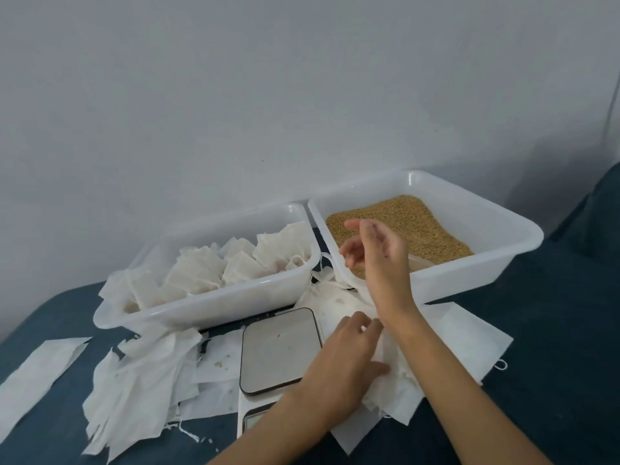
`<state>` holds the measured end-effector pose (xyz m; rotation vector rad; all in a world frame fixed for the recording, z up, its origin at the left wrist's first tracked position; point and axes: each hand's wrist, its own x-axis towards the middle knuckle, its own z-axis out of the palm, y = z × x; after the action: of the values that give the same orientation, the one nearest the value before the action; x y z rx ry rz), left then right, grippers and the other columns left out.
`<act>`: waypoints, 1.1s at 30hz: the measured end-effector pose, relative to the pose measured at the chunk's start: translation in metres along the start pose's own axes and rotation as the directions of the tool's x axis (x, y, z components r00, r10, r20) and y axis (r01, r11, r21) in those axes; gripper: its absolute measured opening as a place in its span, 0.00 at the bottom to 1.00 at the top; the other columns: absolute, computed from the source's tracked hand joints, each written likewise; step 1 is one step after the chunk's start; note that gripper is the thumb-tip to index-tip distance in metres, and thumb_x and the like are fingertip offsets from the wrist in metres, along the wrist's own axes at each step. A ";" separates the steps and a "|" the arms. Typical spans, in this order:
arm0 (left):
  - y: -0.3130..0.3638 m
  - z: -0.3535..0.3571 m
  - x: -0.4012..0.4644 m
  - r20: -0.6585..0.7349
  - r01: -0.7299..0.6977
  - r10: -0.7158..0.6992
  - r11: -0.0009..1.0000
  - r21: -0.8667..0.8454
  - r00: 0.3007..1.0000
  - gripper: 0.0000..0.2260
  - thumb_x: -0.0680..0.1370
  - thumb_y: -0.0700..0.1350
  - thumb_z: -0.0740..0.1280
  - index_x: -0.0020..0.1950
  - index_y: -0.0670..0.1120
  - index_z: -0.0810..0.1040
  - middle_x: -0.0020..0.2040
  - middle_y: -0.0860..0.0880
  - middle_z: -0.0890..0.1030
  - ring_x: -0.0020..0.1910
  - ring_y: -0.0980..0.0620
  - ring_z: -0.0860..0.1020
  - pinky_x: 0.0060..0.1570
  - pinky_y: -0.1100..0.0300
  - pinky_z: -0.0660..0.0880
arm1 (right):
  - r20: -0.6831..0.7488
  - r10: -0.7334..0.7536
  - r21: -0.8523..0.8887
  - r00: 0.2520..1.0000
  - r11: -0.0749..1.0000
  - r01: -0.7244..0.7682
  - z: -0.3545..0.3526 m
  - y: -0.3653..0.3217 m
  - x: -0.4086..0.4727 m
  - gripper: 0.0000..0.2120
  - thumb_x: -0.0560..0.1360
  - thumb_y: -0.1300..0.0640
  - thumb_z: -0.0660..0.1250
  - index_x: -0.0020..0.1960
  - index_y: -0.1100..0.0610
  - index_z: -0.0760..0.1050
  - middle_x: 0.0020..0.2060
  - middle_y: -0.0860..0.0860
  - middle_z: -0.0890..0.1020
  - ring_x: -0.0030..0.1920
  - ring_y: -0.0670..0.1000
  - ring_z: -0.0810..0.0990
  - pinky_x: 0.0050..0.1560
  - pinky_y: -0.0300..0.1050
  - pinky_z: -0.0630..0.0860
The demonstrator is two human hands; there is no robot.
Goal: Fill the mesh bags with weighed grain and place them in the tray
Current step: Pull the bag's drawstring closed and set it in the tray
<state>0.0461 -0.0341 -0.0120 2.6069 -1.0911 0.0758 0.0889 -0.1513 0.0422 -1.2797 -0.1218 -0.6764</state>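
The left hand (342,364) is resting on a heap of empty mesh bags (385,374) beside the scale (280,350), its grip loose and open; the right hand (379,253) is hovering over the grain (419,219) in the right tray (469,273), fingers relaxed, holding nothing; filled bags (214,266) are lying in the left tray (214,305).

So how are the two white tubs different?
The left tub holds stuffed white cloth bags, while the right tub holds loose brown grain. The left tub looks narrower; the right tub looks wider. A raised hand hovers over the right tub, none over the left. Both are white plastic, rectangular, side by side against the wall.
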 end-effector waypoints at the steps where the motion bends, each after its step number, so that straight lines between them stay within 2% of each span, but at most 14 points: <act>1: 0.003 -0.002 0.001 0.008 0.057 -0.056 0.998 -0.040 0.998 0.21 0.81 0.43 0.71 0.72 0.44 0.69 0.63 0.45 0.72 0.60 0.45 0.72 0.59 0.50 0.72 | -0.001 -0.001 0.004 1.000 1.000 0.001 0.000 0.000 0.000 0.13 0.85 0.52 0.59 0.53 0.58 0.79 0.35 0.55 0.83 0.32 0.50 0.77 0.37 0.42 0.76; 4: 0.008 -0.002 0.005 0.027 0.158 -0.156 0.976 -0.153 0.987 0.17 0.79 0.36 0.70 0.66 0.42 0.72 0.56 0.45 0.73 0.54 0.44 0.75 0.55 0.47 0.73 | -0.002 -0.006 0.000 1.000 1.000 0.006 0.000 0.000 0.000 0.13 0.85 0.52 0.59 0.53 0.59 0.79 0.34 0.55 0.83 0.32 0.51 0.77 0.37 0.43 0.76; 6: 0.007 -0.003 0.005 0.021 0.140 -0.138 0.976 -0.169 0.990 0.15 0.79 0.32 0.69 0.64 0.40 0.75 0.54 0.45 0.74 0.51 0.44 0.74 0.52 0.48 0.73 | -0.003 -0.003 0.000 1.000 1.000 0.003 0.000 0.000 0.001 0.13 0.85 0.52 0.59 0.53 0.58 0.79 0.34 0.55 0.83 0.32 0.51 0.77 0.37 0.43 0.76; 7: 0.006 -0.003 0.005 0.016 0.115 -0.113 0.980 -0.161 0.993 0.16 0.78 0.30 0.67 0.64 0.40 0.77 0.54 0.45 0.74 0.51 0.44 0.74 0.52 0.49 0.72 | -0.004 -0.001 0.004 1.000 1.000 0.001 0.001 0.000 0.001 0.13 0.85 0.52 0.59 0.53 0.58 0.79 0.35 0.56 0.83 0.32 0.51 0.77 0.37 0.43 0.77; 10: -0.003 -0.004 0.003 -0.003 0.037 -0.038 0.992 -0.120 0.999 0.27 0.76 0.24 0.62 0.71 0.44 0.78 0.61 0.45 0.77 0.59 0.45 0.77 0.59 0.51 0.74 | -0.001 0.004 0.001 1.000 1.000 -0.004 0.001 0.001 0.000 0.13 0.85 0.52 0.59 0.53 0.57 0.79 0.35 0.55 0.83 0.32 0.51 0.77 0.38 0.42 0.77; 12: -0.006 -0.005 0.001 -0.009 -0.006 0.005 0.994 -0.109 1.000 0.27 0.77 0.25 0.62 0.72 0.46 0.78 0.64 0.46 0.77 0.62 0.46 0.76 0.60 0.52 0.74 | -0.002 0.001 0.002 1.000 1.000 -0.001 0.001 0.001 0.000 0.13 0.85 0.52 0.59 0.53 0.57 0.79 0.34 0.55 0.83 0.32 0.50 0.77 0.37 0.42 0.76; 15: -0.005 -0.004 -0.003 -0.053 -0.103 0.101 0.994 -0.043 0.994 0.16 0.84 0.35 0.63 0.70 0.44 0.80 0.64 0.45 0.77 0.61 0.46 0.76 0.59 0.51 0.75 | 0.000 -0.005 0.005 1.000 1.000 0.005 0.001 0.000 0.000 0.13 0.85 0.52 0.59 0.52 0.58 0.79 0.34 0.54 0.83 0.32 0.50 0.77 0.37 0.40 0.76; 17: -0.005 -0.003 -0.006 -0.102 -0.156 0.158 0.987 0.027 0.982 0.12 0.86 0.40 0.63 0.66 0.42 0.82 0.62 0.44 0.78 0.58 0.44 0.77 0.54 0.49 0.76 | 0.001 -0.007 0.006 1.000 1.000 0.007 0.000 0.001 0.000 0.13 0.85 0.53 0.59 0.52 0.58 0.79 0.34 0.54 0.83 0.32 0.50 0.77 0.36 0.40 0.76; 21: -0.010 -0.003 -0.006 -0.214 -0.153 0.154 0.988 0.022 0.965 0.08 0.83 0.35 0.64 0.57 0.39 0.82 0.49 0.43 0.78 0.46 0.43 0.77 0.43 0.45 0.77 | 0.009 -0.011 0.001 1.000 1.000 0.011 0.000 0.001 0.000 0.13 0.85 0.53 0.59 0.53 0.58 0.79 0.34 0.54 0.83 0.32 0.50 0.76 0.36 0.40 0.75; 26: -0.016 -0.009 -0.007 -0.296 -0.089 0.058 0.991 -0.095 0.954 0.07 0.85 0.38 0.64 0.55 0.41 0.83 0.50 0.46 0.80 0.46 0.45 0.77 0.45 0.45 0.76 | 0.002 -0.001 0.012 1.000 1.000 0.001 0.000 0.002 0.001 0.13 0.85 0.53 0.59 0.53 0.59 0.79 0.33 0.53 0.83 0.31 0.50 0.75 0.36 0.39 0.75; 28: -0.018 -0.015 -0.008 -0.364 -0.045 -0.023 0.983 -0.178 0.931 0.06 0.83 0.36 0.66 0.55 0.41 0.83 0.50 0.48 0.81 0.45 0.48 0.77 0.46 0.52 0.76 | -0.001 0.005 0.016 1.000 1.000 -0.005 0.001 0.002 0.002 0.13 0.85 0.54 0.58 0.53 0.59 0.79 0.33 0.53 0.83 0.31 0.50 0.75 0.35 0.39 0.75; 31: -0.033 -0.031 -0.005 -0.497 0.053 -0.193 0.958 -0.282 0.846 0.08 0.82 0.32 0.67 0.56 0.40 0.84 0.50 0.51 0.81 0.44 0.56 0.77 0.47 0.70 0.71 | -0.002 0.006 0.003 1.000 1.000 -0.006 0.000 0.001 0.002 0.13 0.85 0.53 0.59 0.53 0.59 0.79 0.33 0.54 0.83 0.31 0.50 0.75 0.36 0.41 0.75; 33: -0.048 -0.043 -0.004 -0.504 0.092 -0.333 0.891 -0.444 0.797 0.09 0.82 0.33 0.68 0.54 0.43 0.85 0.48 0.53 0.84 0.44 0.59 0.79 0.47 0.72 0.71 | 0.022 -0.006 -0.039 1.000 0.999 0.007 0.001 0.001 0.000 0.12 0.85 0.54 0.60 0.52 0.59 0.79 0.35 0.55 0.83 0.32 0.50 0.76 0.37 0.42 0.75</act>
<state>0.0796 0.0135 0.0153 2.0988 -0.5132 0.4948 0.0896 -0.1504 0.0417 -1.3249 -0.1311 -0.6736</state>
